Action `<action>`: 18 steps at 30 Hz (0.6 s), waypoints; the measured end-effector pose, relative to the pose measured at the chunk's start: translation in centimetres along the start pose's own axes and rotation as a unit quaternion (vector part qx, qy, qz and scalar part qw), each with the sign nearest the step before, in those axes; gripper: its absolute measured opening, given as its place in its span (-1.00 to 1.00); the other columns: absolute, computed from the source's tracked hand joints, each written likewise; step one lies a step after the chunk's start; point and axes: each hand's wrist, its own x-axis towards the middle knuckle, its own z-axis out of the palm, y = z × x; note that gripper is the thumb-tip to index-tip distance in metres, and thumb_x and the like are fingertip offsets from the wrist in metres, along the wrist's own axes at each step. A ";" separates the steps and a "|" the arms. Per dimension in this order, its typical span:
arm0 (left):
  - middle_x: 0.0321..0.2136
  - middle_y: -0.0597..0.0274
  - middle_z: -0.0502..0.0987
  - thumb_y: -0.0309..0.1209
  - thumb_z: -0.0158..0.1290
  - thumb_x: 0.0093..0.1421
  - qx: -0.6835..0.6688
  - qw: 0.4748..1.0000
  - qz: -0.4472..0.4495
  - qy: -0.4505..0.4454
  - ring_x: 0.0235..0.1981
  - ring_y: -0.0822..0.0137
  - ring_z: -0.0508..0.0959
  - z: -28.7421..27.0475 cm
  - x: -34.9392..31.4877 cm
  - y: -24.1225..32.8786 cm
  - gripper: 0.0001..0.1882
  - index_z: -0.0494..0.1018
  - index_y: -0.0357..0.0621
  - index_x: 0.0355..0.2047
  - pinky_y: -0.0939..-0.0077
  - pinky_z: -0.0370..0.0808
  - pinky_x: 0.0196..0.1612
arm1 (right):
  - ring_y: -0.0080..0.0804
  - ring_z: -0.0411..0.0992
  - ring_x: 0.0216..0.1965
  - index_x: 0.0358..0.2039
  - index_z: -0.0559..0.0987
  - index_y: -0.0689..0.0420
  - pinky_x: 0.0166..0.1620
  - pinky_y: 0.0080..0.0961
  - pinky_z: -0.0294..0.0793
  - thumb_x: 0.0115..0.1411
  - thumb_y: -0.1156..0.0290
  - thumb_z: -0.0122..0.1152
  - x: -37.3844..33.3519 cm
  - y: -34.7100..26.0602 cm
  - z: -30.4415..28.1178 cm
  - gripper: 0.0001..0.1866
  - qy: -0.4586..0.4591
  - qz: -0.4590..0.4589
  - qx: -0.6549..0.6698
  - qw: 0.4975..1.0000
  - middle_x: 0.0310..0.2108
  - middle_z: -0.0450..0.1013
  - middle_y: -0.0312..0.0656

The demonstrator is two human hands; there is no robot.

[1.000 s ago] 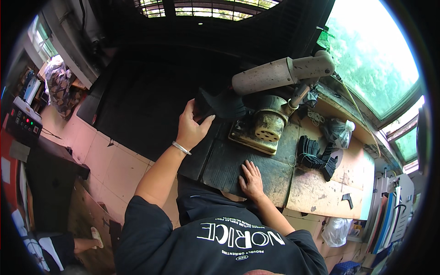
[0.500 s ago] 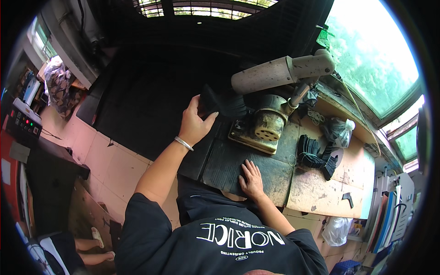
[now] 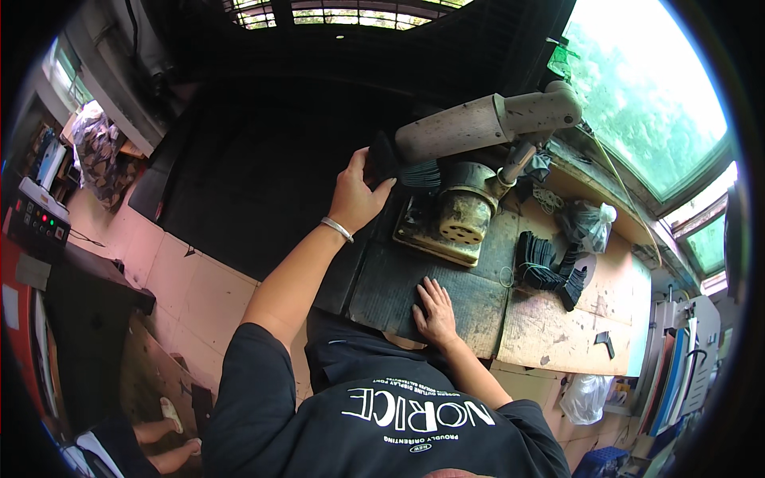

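My left hand [image 3: 358, 193] is closed around a fanned stack of black flat pieces [image 3: 417, 177], thumb on the near side. The stack sits just under the end of a pale, stained cylinder [image 3: 448, 127] on a jointed arm; whether they touch I cannot tell. To the right of the stack stands a grimy round metal housing [image 3: 464, 217] with holes in its face, on a flat base. My right hand [image 3: 436, 312] lies flat on the dark ridged mat [image 3: 381, 299], fingers spread, holding nothing.
On the bench at right lie bundled black strips [image 3: 540, 261], a grey plastic bag [image 3: 591, 225] and a small black angled piece [image 3: 606, 344]. A white bag [image 3: 584, 400] hangs below the edge. At far left is a control box [image 3: 40, 219]; another person's legs [image 3: 163, 446] show lower left.
My left hand has moved right and slightly up, taking the black stack beneath the pale cylinder. The right hand stays on the mat.
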 end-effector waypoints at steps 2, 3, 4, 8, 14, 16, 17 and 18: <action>-0.19 -0.02 0.59 -0.59 0.22 0.05 0.024 1.000 0.006 -0.001 -0.10 0.23 0.62 0.3 0.2 -0.1 -0.49 0.29 -0.36 0.00 0.44 0.55 -0.03 | 0.02 0.08 0.34 0.17 0.39 0.21 0.35 -0.10 0.02 0.13 0.36 0.18 0.0 0.0 0.0 -0.43 0.001 0.001 0.007 1.000 0.29 0.19 0.05; -0.19 -0.02 0.59 -0.59 0.22 0.05 0.024 1.000 0.006 -0.002 -0.10 0.23 0.62 0.4 0.2 -0.1 -0.49 0.29 -0.36 0.00 0.44 0.55 -0.03 | 0.02 0.08 0.34 0.17 0.39 0.20 0.35 -0.10 0.02 0.13 0.36 0.18 0.0 0.0 0.0 -0.43 0.001 0.000 0.007 1.000 0.29 0.19 0.05; -0.18 -0.02 0.59 -0.59 0.22 0.05 0.011 1.000 -0.002 -0.003 -0.10 0.23 0.62 0.3 0.2 0.2 -0.49 0.29 -0.36 0.01 0.44 0.55 -0.03 | 0.02 0.08 0.34 0.17 0.39 0.20 0.35 -0.10 0.02 0.12 0.36 0.18 -0.1 0.1 0.0 -0.43 0.002 0.000 0.008 1.000 0.29 0.19 0.04; -0.17 0.01 0.59 -0.60 0.22 0.05 -0.004 1.000 -0.011 -0.003 -0.08 0.25 0.61 -0.1 -0.1 0.7 -0.49 0.29 -0.35 0.01 0.45 0.54 -0.03 | 0.01 0.08 0.34 0.17 0.39 0.21 0.36 -0.10 0.01 0.13 0.36 0.18 -0.1 0.1 0.0 -0.43 0.004 0.001 0.011 1.000 0.29 0.19 0.04; -0.16 0.00 0.58 -0.61 0.22 0.05 0.006 1.000 -0.007 -0.002 -0.08 0.23 0.61 -1.3 -0.9 1.5 -0.49 0.30 -0.35 0.00 0.44 0.54 -0.01 | -0.02 0.09 0.34 0.17 0.38 0.20 0.36 -0.12 0.01 0.14 0.32 0.17 0.0 0.2 0.0 -0.44 0.004 -0.004 -0.005 1.000 0.29 0.19 0.03; -0.16 0.00 0.58 -0.61 0.22 0.05 0.009 1.000 -0.005 -0.003 -0.08 0.23 0.61 -1.7 -1.1 1.3 -0.49 0.30 -0.35 0.00 0.43 0.55 -0.01 | -0.02 0.09 0.34 0.17 0.38 0.20 0.36 -0.12 0.01 0.14 0.32 0.17 0.0 0.2 0.0 -0.43 0.003 -0.005 -0.007 1.000 0.29 0.19 0.02; -0.16 0.00 0.58 -0.62 0.22 0.05 0.011 1.000 -0.002 -0.003 -0.08 0.22 0.61 -1.8 -1.2 1.3 -0.49 0.30 -0.35 0.00 0.43 0.55 -0.01 | -0.02 0.09 0.34 0.17 0.38 0.20 0.36 -0.12 0.01 0.14 0.32 0.17 -0.1 0.2 0.0 -0.43 0.004 -0.005 -0.007 1.000 0.29 0.19 0.02; -0.16 0.00 0.58 -0.62 0.22 0.05 0.011 1.000 -0.002 -0.003 -0.08 0.22 0.61 -2.0 -1.4 1.3 -0.49 0.30 -0.35 0.00 0.43 0.55 -0.01 | -0.02 0.08 0.34 0.17 0.38 0.19 0.36 -0.12 0.01 0.14 0.32 0.17 -0.1 0.2 0.0 -0.43 0.003 -0.005 -0.005 1.000 0.29 0.19 0.02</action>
